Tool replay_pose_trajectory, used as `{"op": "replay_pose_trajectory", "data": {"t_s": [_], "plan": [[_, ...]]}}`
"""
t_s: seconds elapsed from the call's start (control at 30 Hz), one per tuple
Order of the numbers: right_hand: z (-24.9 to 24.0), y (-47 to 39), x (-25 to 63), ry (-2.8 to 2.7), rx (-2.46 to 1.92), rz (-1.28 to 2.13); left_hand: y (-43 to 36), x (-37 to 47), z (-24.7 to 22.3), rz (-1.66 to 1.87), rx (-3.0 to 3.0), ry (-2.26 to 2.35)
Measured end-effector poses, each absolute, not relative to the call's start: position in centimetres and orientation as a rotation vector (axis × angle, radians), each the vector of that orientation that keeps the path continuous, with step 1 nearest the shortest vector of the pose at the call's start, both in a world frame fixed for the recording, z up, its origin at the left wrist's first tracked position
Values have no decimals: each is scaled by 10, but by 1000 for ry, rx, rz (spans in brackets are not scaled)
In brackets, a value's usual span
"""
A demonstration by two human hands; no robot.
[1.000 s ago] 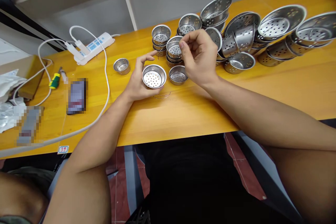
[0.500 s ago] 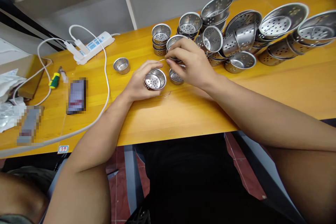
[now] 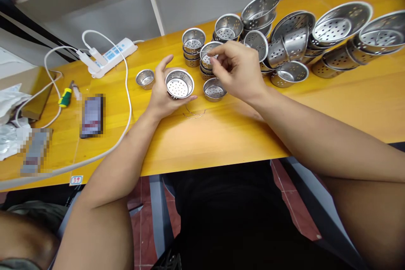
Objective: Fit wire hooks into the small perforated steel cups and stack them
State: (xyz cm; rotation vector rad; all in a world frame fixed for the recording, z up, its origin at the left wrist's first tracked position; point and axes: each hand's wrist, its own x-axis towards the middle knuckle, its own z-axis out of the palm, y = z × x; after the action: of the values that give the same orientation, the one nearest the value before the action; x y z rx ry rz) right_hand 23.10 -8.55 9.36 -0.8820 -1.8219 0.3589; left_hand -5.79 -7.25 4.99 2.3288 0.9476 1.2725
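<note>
A small perforated metal cup [image 3: 179, 85] rests in my left hand [image 3: 160, 95], its mouth tilted up toward me, with thumb and fingers spread around it. To the right, my right hand [image 3: 238, 69] is raised with thumb and index finger pinched; whatever is between the fingertips is too small to name. Those fingertips are in front of a short stack of perforated cups [image 3: 207, 52]. One more cup [image 3: 214, 89] stands on the table just below and left of the right hand. Thin bent wires [image 3: 194, 116] lie in front of the left hand.
Many stacked perforated metal bowls [image 3: 335, 29] fill the back right of the yellow table [image 3: 215, 143]. A lone cup [image 3: 145, 79] stands left. Further left are a white power strip [image 3: 112, 57] with cables, a green-yellow screwdriver [image 3: 65, 97] and a phone [image 3: 92, 117]. Another person's leg shows at lower left.
My hands have moved apart. The left hand has shifted left with its cup and its fingers have spread; the right hand has moved right, uncovering more of the cups and wires.
</note>
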Motion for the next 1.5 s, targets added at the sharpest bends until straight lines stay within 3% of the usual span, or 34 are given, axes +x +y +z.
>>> {"op": "replay_pose_trajectory", "data": {"t_s": [1.27,1.5], "plan": [[79,-99,194,-1820,-823,494,-74,-46,30,1212,2261,949],[79,-103,186,-1745,-812,511,-69,-38,26,1376,2235,764]]}}
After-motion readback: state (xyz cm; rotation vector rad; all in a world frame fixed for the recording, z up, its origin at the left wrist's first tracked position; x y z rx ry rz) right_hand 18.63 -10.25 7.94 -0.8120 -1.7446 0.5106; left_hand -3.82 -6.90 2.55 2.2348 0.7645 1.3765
